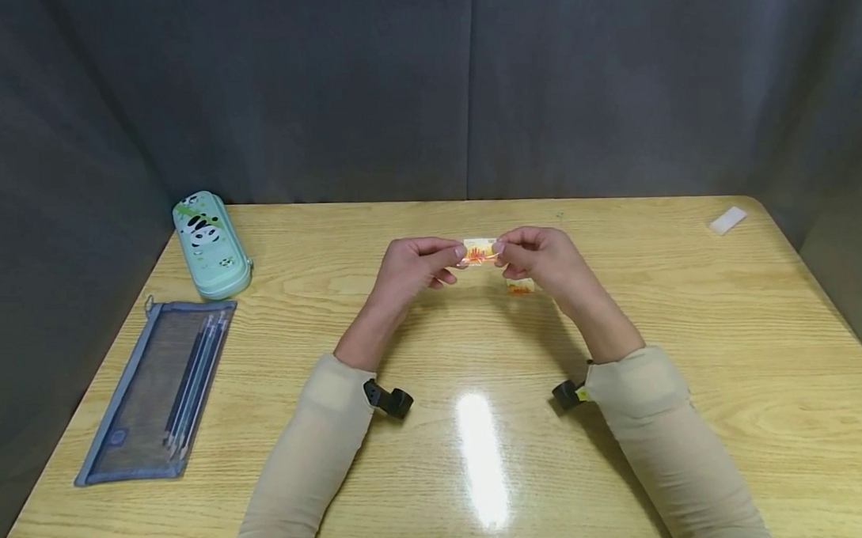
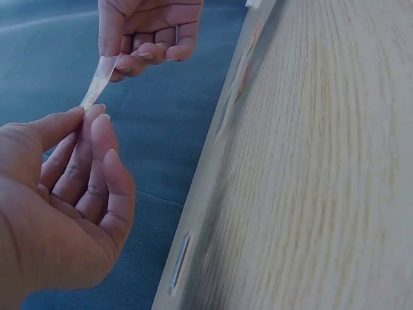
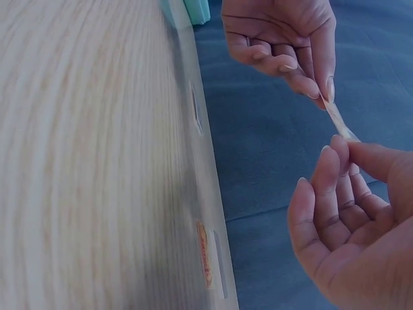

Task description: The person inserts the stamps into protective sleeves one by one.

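Observation:
Between both hands, above the far half of the table, stretches a small, thin, clear-edged wrapper (image 1: 479, 252) with yellow and orange print. My left hand (image 1: 418, 266) pinches its left end between thumb and fingertips. The other end is pinched by my right hand (image 1: 547, 263) in the same way. Seen nearly edge-on, the wrapper (image 2: 98, 82) looks like a narrow whitish strip in the left wrist view. Just below my right hand, a small yellow and orange printed piece (image 1: 520, 286) lies on the table, its upper part partly hidden by the fingers.
A white block (image 1: 727, 220) lies near the table's far right corner. At the left are a mint pencil case (image 1: 212, 246) with a panda picture and a blue mesh zip pouch (image 1: 143, 390) holding several pencils (image 1: 196, 380). Dark curtains (image 1: 311, 99) stand behind the wooden table (image 1: 764, 416).

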Demonstrator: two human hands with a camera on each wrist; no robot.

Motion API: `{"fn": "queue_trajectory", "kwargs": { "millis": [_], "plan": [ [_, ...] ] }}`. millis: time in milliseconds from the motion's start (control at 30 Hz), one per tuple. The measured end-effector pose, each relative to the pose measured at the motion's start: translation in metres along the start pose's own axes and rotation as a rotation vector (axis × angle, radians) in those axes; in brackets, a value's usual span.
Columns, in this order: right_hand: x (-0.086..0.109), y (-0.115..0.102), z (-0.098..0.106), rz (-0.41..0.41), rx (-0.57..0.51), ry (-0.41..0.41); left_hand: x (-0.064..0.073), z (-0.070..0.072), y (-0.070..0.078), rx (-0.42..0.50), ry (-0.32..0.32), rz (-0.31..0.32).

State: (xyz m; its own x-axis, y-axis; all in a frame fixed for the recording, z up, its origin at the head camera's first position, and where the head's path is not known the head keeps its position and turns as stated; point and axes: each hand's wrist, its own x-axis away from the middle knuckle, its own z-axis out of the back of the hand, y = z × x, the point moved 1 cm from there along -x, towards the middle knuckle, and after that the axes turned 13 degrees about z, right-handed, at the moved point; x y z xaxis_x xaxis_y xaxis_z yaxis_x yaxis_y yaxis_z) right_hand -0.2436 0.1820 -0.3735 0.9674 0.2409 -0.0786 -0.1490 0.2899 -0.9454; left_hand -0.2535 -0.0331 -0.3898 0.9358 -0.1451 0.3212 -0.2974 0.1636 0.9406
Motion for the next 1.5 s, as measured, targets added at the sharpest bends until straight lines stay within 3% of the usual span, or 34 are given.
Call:
{"fn": "queue_trajectory", "kwargs": {
  "millis": [767,1033,1133,1300,1400,1500],
  "plan": [
    [-0.001,-0.001,0.003,0.008,-0.043,0.003,0.000,-0.004,0.002,0.038,0.028,0.022],
    [-0.009,0.004,-0.009,-0.032,0.033,0.008,-0.003,0.001,-0.003,0.000,0.096,0.032],
    [-0.017,0.003,-0.015,-0.028,0.126,-0.003,-0.007,0.004,-0.002,-0.070,0.150,0.044],
    [-0.034,0.002,-0.020,-0.053,0.188,-0.016,-0.020,0.009,0.008,-0.366,0.263,0.093],
    [-0.042,0.004,-0.019,-0.094,0.188,-0.025,-0.031,0.008,0.014,-0.533,0.283,0.142],
    [-0.050,0.008,-0.016,-0.121,0.217,-0.041,-0.040,0.004,0.017,-0.623,0.283,0.168]
  ]
}}
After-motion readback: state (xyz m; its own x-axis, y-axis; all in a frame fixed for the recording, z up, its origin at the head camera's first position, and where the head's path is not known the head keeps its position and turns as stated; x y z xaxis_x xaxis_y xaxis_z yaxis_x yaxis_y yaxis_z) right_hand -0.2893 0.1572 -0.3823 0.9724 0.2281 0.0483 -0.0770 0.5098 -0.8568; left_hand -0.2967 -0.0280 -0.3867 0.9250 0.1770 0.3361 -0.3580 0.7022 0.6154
